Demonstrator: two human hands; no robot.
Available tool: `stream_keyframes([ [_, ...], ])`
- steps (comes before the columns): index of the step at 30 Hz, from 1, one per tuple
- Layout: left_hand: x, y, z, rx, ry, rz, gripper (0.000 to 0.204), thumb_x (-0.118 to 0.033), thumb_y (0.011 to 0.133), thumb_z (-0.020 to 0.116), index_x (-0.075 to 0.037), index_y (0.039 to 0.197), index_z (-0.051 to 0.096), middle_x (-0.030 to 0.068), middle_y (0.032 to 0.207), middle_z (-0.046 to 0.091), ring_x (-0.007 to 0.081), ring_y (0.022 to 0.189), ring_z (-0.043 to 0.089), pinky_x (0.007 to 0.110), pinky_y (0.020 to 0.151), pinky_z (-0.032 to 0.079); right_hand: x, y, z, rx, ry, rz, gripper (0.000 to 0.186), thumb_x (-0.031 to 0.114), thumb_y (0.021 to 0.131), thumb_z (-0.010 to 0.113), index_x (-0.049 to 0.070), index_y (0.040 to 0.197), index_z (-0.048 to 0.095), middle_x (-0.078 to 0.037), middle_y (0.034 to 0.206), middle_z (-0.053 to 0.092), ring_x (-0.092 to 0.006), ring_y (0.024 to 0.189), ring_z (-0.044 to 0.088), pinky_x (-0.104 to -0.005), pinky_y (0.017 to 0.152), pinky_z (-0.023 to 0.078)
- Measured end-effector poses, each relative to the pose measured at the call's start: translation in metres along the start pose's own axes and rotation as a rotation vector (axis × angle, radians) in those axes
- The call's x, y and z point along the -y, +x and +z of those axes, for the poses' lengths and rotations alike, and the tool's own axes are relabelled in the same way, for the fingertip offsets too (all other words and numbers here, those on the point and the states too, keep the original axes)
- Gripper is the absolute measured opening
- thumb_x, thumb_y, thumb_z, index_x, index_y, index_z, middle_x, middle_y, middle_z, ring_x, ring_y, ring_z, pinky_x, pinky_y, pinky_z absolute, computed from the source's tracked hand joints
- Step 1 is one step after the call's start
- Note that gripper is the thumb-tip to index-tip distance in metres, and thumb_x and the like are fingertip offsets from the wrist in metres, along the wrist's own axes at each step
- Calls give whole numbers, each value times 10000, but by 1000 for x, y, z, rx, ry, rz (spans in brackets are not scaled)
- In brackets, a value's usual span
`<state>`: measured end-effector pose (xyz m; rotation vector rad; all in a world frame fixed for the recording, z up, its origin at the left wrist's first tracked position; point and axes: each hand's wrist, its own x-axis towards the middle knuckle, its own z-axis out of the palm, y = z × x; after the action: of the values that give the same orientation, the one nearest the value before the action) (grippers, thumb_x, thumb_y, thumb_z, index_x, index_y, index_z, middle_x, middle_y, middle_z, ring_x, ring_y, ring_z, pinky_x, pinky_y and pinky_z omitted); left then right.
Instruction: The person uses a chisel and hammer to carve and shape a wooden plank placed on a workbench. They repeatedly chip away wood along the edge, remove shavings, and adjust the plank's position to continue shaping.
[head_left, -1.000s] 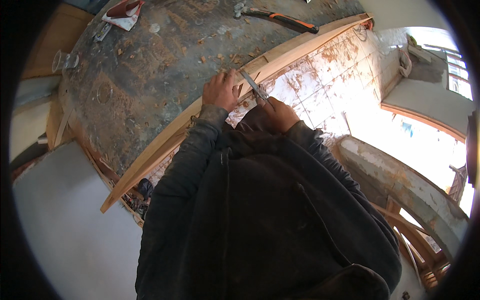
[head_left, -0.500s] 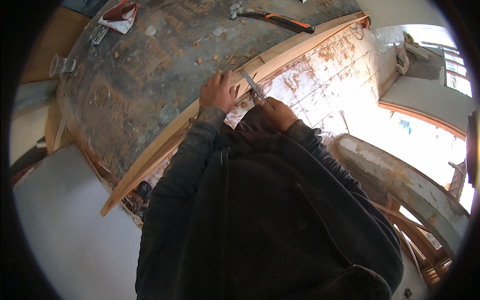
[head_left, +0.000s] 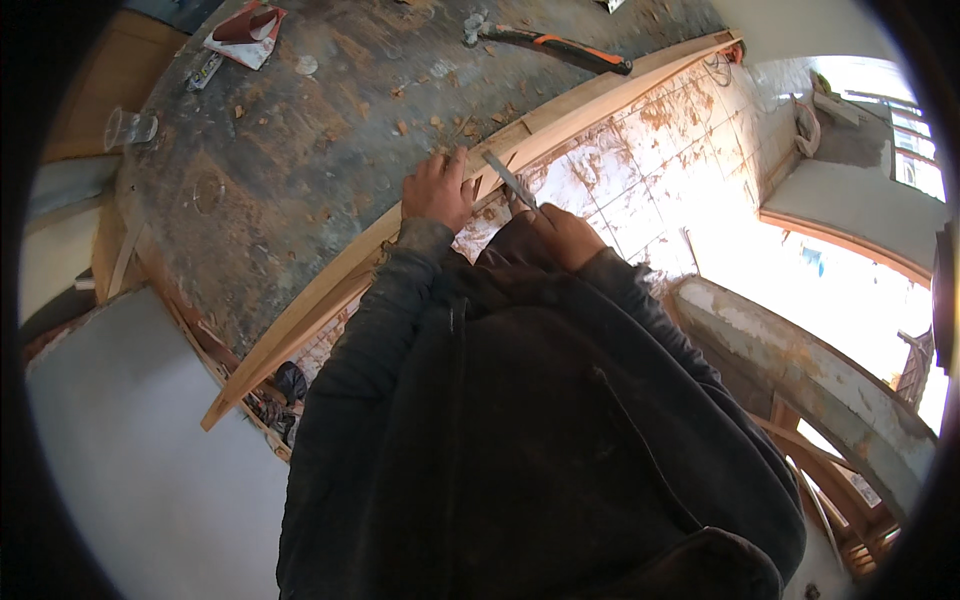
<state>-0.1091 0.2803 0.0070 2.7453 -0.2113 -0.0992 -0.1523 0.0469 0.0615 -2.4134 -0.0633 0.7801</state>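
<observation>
A long pale wooden plank (head_left: pixel 330 290) runs diagonally along the near edge of a dark, stained tabletop (head_left: pixel 300 160). My left hand (head_left: pixel 438 190) is closed over the plank near its middle, fingers across the top and thumb on the near side. Just right of it, my right hand (head_left: pixel 568 238) grips a chisel (head_left: pixel 511 180) with a flat metal blade. The blade slants up and left, its end at the plank's near face beside a dark notch. Its handle is mostly hidden in my fist.
A hammer (head_left: pixel 555 45) with a black and orange handle lies beyond the plank. Wood chips are scattered on the tabletop. Sandpaper (head_left: pixel 245 28) and a clear plastic cup (head_left: pixel 130 128) lie at the left. Shavings litter the tiled floor (head_left: pixel 670 160).
The view has shifted slightly. Both hands stay at the same part of the plank, and the chisel's angle has changed only a little.
</observation>
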Motion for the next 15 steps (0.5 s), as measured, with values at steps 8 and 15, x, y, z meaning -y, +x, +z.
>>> stream_keyframes([
  [8, 4, -1, 4, -40, -30, 21, 567, -285, 884, 677, -147, 1416, 538, 118, 1186, 605, 335, 1120, 573, 519, 892, 452, 11, 5, -1, 60, 15, 122, 441, 445, 1042, 400, 50, 1123, 578, -296, 1016, 670, -489, 1008, 629, -562, 885, 473],
  [15, 6, -1, 4, -39, -16, 28, 573, -330, 890, 667, -144, 1416, 537, 106, 1175, 608, 321, 1134, 561, 501, 913, 440, -10, 19, 19, 4, 154, -1, 532, 521, 1036, 462, 21, 1069, 643, -236, 869, 671, -392, 845, 654, -472, 771, 495],
])
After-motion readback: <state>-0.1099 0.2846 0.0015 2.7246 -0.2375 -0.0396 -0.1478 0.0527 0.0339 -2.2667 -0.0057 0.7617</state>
